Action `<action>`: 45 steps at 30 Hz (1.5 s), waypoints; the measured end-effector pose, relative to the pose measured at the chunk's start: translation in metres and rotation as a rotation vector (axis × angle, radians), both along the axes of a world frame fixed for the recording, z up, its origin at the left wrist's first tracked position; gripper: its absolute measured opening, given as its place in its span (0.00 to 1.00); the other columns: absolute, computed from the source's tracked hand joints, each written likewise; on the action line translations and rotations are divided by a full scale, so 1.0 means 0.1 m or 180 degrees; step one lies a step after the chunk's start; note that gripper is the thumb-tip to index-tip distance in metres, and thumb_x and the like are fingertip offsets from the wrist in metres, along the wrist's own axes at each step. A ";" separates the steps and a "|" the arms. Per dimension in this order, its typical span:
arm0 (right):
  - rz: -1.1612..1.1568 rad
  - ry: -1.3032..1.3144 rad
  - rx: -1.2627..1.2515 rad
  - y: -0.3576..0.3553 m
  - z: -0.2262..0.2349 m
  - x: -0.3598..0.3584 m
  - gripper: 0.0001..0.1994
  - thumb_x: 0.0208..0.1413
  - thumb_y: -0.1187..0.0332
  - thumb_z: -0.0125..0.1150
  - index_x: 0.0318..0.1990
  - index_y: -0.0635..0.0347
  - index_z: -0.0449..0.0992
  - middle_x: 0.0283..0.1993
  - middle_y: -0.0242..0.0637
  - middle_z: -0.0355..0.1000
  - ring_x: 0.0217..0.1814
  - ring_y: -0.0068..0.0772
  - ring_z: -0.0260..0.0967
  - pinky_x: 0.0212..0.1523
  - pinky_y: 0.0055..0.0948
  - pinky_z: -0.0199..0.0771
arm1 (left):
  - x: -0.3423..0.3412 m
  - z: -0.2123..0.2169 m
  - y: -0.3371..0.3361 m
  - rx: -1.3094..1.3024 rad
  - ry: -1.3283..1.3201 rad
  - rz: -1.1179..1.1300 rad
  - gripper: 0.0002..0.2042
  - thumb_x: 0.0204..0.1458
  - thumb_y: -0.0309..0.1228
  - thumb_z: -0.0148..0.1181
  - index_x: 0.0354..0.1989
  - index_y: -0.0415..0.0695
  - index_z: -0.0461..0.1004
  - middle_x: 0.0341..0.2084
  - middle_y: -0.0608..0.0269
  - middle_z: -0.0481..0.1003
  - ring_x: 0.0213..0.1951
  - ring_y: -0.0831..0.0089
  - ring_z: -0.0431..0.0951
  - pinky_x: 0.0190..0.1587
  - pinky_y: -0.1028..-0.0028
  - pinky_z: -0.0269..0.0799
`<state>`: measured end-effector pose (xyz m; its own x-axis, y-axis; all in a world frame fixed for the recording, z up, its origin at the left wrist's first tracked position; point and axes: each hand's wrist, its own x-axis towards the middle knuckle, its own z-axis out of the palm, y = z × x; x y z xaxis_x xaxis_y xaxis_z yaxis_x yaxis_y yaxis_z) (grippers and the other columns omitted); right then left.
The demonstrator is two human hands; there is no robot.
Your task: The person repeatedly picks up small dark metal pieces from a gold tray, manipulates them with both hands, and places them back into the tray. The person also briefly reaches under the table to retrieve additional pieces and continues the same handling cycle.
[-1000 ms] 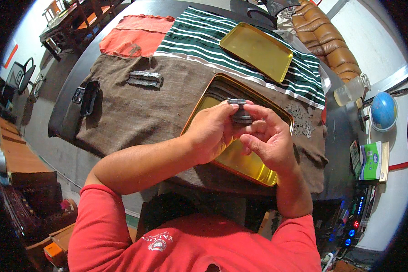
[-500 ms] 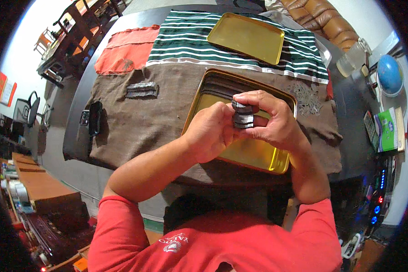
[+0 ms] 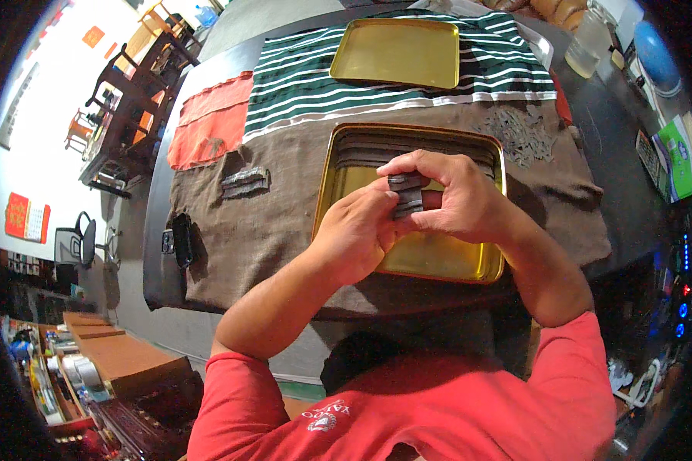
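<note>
While both hands meet above the near gold-coloured rectangular metal tray (image 3: 438, 265), we note a small stack of dark grey flat strips (image 3: 406, 196) pinched between them. We see the left hand (image 3: 357, 234) closed around the lower left side of the stack, thumb pressed toward it. We see the right hand (image 3: 454, 196) curled over the top and right side, its fingers (image 3: 407, 163) bent down tight onto the upper edge, so both hands have hold of the same stack with no visible gap. The stack sits over the middle of the tray, apparently lifted off its floor, though we cannot tell for certain. More dark strips (image 3: 407, 147) lie in rows along the tray's far wall. The tray rests on a brown coarse cloth (image 3: 269, 223) spread on the dark tabletop (image 3: 158, 269). On that cloth, well to the left, lies another small bundle of dark strips (image 3: 246, 182), and to the right a loose scatter of grey pieces (image 3: 524, 134). Beyond lie a green-and-white striped cloth (image 3: 300, 88) carrying a second gold tray (image 3: 396, 52), and an orange-red cloth (image 3: 207, 123) beside it.
</note>
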<state>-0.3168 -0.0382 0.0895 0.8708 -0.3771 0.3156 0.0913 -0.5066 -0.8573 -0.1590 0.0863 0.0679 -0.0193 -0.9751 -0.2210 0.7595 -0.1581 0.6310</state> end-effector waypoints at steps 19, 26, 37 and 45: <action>-0.0092 -0.0359 -0.0004 0.04 0.00 0.01 0.26 0.45 0.63 0.77 0.50 0.63 0.75 0.47 0.43 0.77 0.48 0.39 0.78 0.50 0.35 0.77 | -0.05 0.10 -0.02 -0.0121 -0.0474 -0.0073 0.18 0.65 0.25 0.42 0.62 0.35 0.62 0.53 0.48 0.74 0.55 0.59 0.77 0.57 0.61 0.76; -0.0445 -0.0281 -0.0215 -0.02 -0.03 0.02 0.23 0.51 0.60 0.73 0.51 0.65 0.76 0.48 0.45 0.78 0.46 0.37 0.78 0.49 0.35 0.78 | 0.02 0.04 -0.03 -0.0197 0.0345 -0.0317 0.19 0.60 0.25 0.39 0.58 0.36 0.64 0.51 0.52 0.74 0.54 0.59 0.76 0.64 0.55 0.68; -0.0761 -0.0179 -0.0069 -0.01 -0.02 0.01 0.18 0.53 0.64 0.72 0.49 0.63 0.78 0.46 0.39 0.78 0.46 0.30 0.76 0.49 0.30 0.76 | 0.04 0.04 -0.04 -0.0410 0.0584 -0.0594 0.24 0.50 0.26 0.41 0.57 0.33 0.69 0.55 0.49 0.75 0.58 0.49 0.74 0.69 0.47 0.58; -0.0711 -0.0009 -0.0068 0.00 0.03 -0.02 0.17 0.54 0.68 0.71 0.49 0.63 0.78 0.46 0.38 0.78 0.50 0.29 0.76 0.52 0.31 0.76 | 0.06 0.01 -0.06 -0.0579 0.0844 -0.0597 0.23 0.51 0.27 0.40 0.54 0.34 0.70 0.55 0.49 0.75 0.58 0.49 0.74 0.69 0.48 0.59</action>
